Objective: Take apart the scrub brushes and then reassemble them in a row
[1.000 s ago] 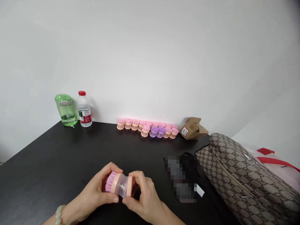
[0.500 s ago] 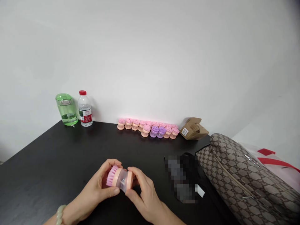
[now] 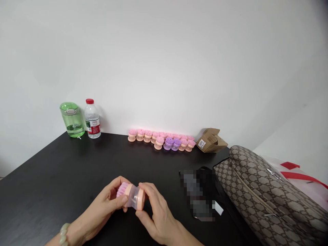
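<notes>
A small scrubbing brush (image 3: 133, 196) lies on its side between my hands, above the near part of the black table (image 3: 64, 177). It has pink bristles at the left, a clear waist and peach rings. My left hand (image 3: 109, 201) is closed round the bristle end, its thumb pressed on the peach collar. The thumb and fingers of my right hand (image 3: 157, 212) grip the peach base at the other end. A green bead bracelet circles my left wrist.
Several pink brushes (image 3: 159, 142) and two purple brushes (image 3: 172, 144) line the white wall. A green container (image 3: 72, 119) and a water bottle (image 3: 92, 119) stand back left. Rightward are an opened cardboard box (image 3: 212, 140), a blurred-out item (image 3: 197, 194) and a patterned bag (image 3: 271, 194).
My left thumb has slid up onto the brush's collar, and the left fingers have shifted around the bristle end. The right hand keeps its hold on the base.
</notes>
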`<state>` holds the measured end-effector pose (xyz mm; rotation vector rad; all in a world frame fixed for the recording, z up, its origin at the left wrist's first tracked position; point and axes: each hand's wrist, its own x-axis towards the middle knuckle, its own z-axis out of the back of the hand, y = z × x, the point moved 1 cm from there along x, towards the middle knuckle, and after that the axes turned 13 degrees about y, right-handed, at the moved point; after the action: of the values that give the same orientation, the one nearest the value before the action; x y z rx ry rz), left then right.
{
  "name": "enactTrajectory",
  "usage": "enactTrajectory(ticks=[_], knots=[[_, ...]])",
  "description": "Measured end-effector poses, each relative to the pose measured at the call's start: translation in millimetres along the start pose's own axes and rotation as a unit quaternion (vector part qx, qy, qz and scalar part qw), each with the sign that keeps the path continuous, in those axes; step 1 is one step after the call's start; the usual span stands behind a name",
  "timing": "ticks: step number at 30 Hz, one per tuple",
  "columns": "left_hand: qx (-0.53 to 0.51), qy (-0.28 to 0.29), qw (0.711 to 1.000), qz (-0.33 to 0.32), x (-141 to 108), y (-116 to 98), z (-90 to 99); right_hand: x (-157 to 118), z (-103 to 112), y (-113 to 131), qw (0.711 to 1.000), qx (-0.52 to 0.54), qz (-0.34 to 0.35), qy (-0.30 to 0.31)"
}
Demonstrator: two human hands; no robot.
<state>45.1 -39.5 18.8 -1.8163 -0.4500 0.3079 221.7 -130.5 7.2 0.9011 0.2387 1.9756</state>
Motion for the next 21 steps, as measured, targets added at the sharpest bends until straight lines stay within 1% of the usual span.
enactTrajectory(ticks=[6, 15, 18, 21], knots=[[0.019, -0.014, 1.000, -0.003, -1.5, 1.8, 3.2, -0.4, -1.3, -0.4, 1.000, 0.011, -0.025, 0.006], [0.056, -0.022, 0.998, -0.023, -1.0, 5.0, 4.2, -1.5, -3.8, -3.4, 0.998, 0.006, -0.054, -0.010], [0.111, 0.001, 0.993, -0.050, -1.2, 6.7, 5.2, 0.7, -2.6, -3.4, 0.997, 0.017, -0.081, -0.013], [0.185, 0.018, 0.978, -0.094, -2.8, 7.2, 4.8, 3.8, -1.9, -2.7, 0.991, 0.066, -0.119, 0.007]])
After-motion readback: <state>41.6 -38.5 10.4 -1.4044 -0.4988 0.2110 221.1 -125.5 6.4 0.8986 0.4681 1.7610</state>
